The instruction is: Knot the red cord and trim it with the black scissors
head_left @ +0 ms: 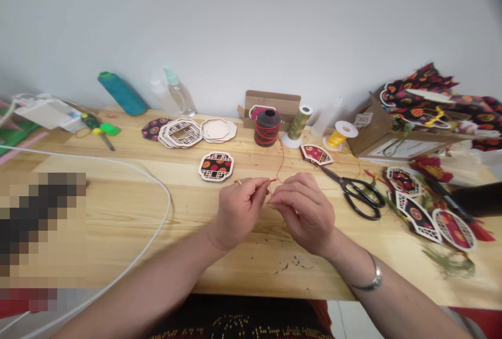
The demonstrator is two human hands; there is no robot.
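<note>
Thin red cord runs down from a dark spool wound with red cord to my fingertips. My left hand, wearing a ring, pinches the cord between thumb and forefinger. Close beside it, my right hand is closed with its fingertips together on the same cord. A small loop or knot seems to lie between the two hands, too fine to make out. Beyond my left hand lies a patterned ornament with a pale fretwork frame. Black-handled scissors rest to the right of my right hand.
Fretwork frames are stacked at the back left. A gold thread spool, a yellow cord spool and a fan-shaped ornament stand or lie behind. Finished-looking ornaments and a cardboard box occupy the right. A white cable curves across the left.
</note>
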